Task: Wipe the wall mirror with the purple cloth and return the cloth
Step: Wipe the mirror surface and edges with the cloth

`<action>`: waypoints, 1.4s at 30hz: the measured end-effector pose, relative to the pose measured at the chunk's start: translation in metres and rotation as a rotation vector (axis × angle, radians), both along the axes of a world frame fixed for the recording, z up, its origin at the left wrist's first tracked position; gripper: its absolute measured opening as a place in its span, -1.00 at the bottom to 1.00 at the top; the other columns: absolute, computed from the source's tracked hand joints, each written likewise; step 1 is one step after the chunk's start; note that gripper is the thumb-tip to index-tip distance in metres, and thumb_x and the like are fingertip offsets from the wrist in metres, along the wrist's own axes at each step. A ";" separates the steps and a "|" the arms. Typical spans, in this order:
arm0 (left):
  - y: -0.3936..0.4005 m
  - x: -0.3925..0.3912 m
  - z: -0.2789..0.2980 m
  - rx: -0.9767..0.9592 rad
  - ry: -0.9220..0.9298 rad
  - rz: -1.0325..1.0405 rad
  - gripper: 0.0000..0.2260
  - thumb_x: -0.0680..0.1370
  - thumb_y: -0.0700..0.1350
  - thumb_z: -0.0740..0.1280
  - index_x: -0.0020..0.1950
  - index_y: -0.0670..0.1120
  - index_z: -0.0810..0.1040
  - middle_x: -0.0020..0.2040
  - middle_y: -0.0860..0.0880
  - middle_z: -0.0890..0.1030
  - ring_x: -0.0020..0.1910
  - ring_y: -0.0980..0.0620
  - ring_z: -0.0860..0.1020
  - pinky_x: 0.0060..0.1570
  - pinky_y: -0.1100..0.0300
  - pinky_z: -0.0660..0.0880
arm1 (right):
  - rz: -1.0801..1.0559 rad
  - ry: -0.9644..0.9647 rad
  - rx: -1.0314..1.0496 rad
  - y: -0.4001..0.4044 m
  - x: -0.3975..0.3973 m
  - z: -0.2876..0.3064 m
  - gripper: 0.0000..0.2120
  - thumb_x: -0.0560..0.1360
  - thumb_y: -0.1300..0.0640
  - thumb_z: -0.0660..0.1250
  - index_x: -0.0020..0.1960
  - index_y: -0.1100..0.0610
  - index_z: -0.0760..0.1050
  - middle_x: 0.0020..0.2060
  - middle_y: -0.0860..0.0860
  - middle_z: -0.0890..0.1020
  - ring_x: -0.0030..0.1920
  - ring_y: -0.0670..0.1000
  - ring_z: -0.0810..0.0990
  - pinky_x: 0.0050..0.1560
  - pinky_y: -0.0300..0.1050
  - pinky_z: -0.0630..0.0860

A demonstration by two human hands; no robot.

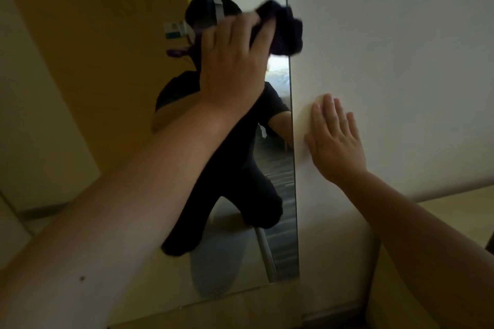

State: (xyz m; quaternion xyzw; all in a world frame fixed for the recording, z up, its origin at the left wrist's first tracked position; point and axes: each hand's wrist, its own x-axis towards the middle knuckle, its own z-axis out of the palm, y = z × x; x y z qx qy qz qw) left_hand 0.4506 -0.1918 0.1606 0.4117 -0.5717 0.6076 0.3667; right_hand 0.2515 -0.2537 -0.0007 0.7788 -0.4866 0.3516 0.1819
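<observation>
A tall wall mirror [283, 181] runs down the middle of the head view, its right edge against a white wall. My left hand [235, 61] is raised against the upper part of the glass and grips the bunched dark purple cloth [286, 29], which pokes out past my fingers and overlaps the mirror's right edge. My right hand [334, 139] lies flat on the white wall just right of the mirror, fingers straight and spread. The glass reflects a person in dark clothes.
The white wall [401, 48] fills the right side. A pale wooden surface [454, 211] lies at lower right below the wall. A yellowish wall or door [80, 48] stands on the left. The mirror's lower edge meets a wooden ledge [240, 310].
</observation>
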 end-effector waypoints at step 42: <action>0.209 0.228 -0.297 0.490 0.272 0.125 -0.72 0.56 -0.19 0.42 0.27 -0.12 0.58 0.14 -0.13 0.58 0.10 -0.17 0.54 0.03 -0.06 0.45 | 0.524 0.072 -0.188 0.145 0.209 -0.108 -0.48 0.61 0.02 0.18 0.51 0.22 0.30 0.55 0.21 0.19 0.58 0.20 0.05 0.54 0.30 0.01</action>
